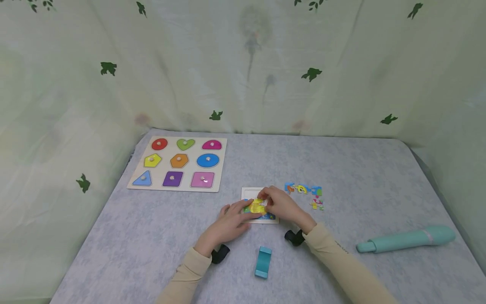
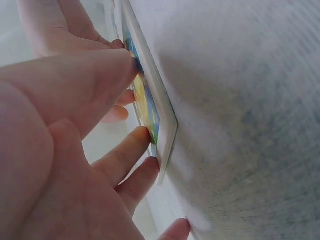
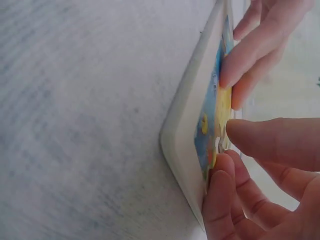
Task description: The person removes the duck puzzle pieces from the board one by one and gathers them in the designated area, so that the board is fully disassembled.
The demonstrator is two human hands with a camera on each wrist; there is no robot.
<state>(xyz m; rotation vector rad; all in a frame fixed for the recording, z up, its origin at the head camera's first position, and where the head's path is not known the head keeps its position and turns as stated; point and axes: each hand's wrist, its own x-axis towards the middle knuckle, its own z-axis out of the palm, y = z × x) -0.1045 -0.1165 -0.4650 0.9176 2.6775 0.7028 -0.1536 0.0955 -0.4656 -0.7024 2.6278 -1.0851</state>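
A small jigsaw puzzle in a white frame (image 1: 244, 192) lies on the table, its lower part filled with yellow, blue and green pieces. My left hand (image 1: 230, 223) rests on its left side, fingers spread, with thumb and fingertips pressing on the picture (image 2: 145, 100). From the right, my right hand (image 1: 282, 205) bends over the board, thumb and fingertips pinching a puzzle piece (image 3: 219, 145) at the right part of the picture; the fingers cover most of it. Loose puzzle pieces (image 1: 302, 189) lie just beyond that hand.
At the back left lies a shape board (image 1: 193, 164) with several knobbed shapes. A teal holder (image 1: 263, 262) sits nearer than the puzzle. At the right is a folded teal umbrella-like object (image 1: 408, 240). A pale curtain (image 1: 265, 84) hangs behind the table.
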